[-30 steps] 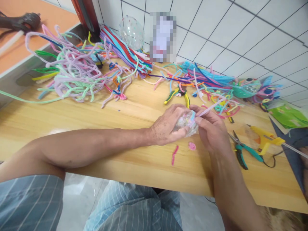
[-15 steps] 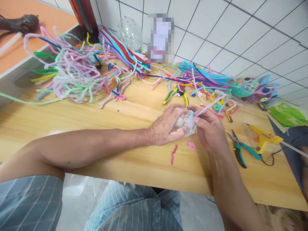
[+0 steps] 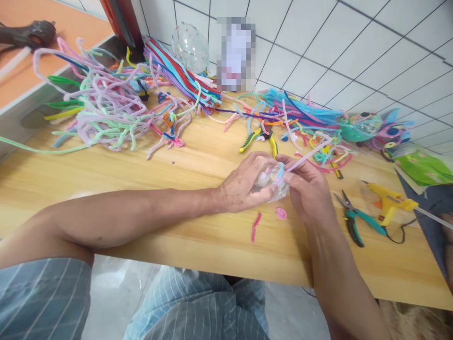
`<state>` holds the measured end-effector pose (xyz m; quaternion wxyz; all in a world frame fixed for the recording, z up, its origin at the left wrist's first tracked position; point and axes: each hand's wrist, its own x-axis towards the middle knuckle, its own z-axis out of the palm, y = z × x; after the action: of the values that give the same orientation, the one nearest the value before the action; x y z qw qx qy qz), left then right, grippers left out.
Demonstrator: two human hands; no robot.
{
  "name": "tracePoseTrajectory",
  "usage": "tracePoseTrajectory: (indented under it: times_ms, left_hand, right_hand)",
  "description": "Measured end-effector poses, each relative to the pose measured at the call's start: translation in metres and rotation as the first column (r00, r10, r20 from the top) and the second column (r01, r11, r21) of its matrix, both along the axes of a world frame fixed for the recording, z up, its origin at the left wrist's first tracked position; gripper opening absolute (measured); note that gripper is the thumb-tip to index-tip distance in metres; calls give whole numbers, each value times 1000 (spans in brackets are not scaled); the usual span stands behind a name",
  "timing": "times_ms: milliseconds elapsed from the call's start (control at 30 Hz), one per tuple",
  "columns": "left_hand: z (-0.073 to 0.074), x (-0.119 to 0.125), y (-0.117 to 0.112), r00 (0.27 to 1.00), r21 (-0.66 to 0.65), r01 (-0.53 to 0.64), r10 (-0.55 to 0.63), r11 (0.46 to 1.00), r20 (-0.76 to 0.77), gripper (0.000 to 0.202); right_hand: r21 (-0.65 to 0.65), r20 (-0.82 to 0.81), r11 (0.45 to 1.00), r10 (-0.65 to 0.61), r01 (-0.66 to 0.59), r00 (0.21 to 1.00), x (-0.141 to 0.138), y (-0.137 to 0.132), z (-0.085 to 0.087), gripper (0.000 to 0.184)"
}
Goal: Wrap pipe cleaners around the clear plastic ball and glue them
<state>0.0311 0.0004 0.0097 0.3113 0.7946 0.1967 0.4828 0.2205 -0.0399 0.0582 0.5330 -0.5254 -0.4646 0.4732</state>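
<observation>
My left hand (image 3: 242,186) is wrapped round a crinkled clear plastic piece (image 3: 279,192) with small pastel bits showing in or on it. I cannot tell whether it is a bag or a ball. Against its right side, my right hand (image 3: 313,191) pinches a pale lilac pipe cleaner (image 3: 307,157) between thumb and fingers. The pipe cleaner's free end points up and to the right; its other end meets the plastic. On the table just below lie a pink oval coil (image 3: 281,213) and a short dark pink pipe cleaner piece (image 3: 255,227).
Tangled pipe cleaners (image 3: 109,108) fill the back left, with a clear balloon-like ball (image 3: 191,47) behind. Yellow-black pliers (image 3: 250,140) lie beyond my hands. Teal pliers (image 3: 368,221) and a yellow glue gun (image 3: 391,203) with its cord are at right. A phone (image 3: 235,56) leans on the tiled wall.
</observation>
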Motion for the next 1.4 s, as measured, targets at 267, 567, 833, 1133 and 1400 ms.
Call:
tracePoseTrajectory:
  times_ms: [267,567,833,1133,1400]
  left_hand:
    - [-1,2,-1,1000,30,12,-13,999,29,47]
    - [-2,1,-5,1000,31,-8,8,999,1,54]
    - [-5,3,-4,1000,58,10,-12,998,27,55]
    - [-5,3,-4,1000,49,7,-7,999,8,53]
    - [-5,3,-4,1000,60,-1,0,998,15,52]
  right_hand:
    - [21,-14,1000,0,1,1000,-1,-2,2,12]
    - [30,7,999,-13,12,1000,5,-8,3,7]
    - [42,42,999,9,-11,999,5,-8,2,6]
    - [58,38,998,29,-31,999,4,-10,3,13]
    - [64,37,998,22,-24,999,3,-9,2,9]
